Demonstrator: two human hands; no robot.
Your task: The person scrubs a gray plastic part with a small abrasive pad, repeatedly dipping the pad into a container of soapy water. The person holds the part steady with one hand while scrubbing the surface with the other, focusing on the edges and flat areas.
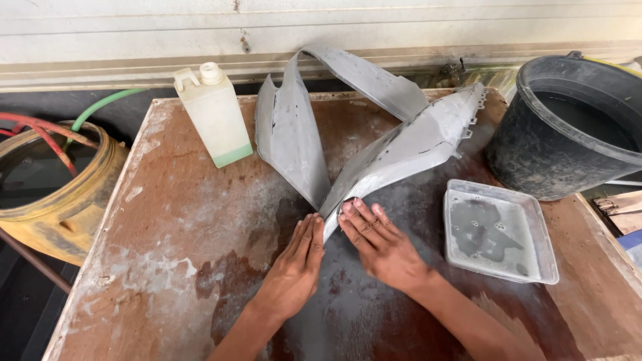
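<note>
Hands [294,264] [381,244] flat (fingers together) — on panel [401,147]

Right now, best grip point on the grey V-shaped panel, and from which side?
Probably the pointed near end of the grey panel, where its two wings meet; come from the near table edge. The right hand already has fingers on that tip, the left hand lies flat beside it. The far wings curl upward, looking awkward to pinch.

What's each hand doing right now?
Left hand: open, flat on the wet table beside the grey panel.
Right hand: open, fingers pressing the panel's tip.
</note>
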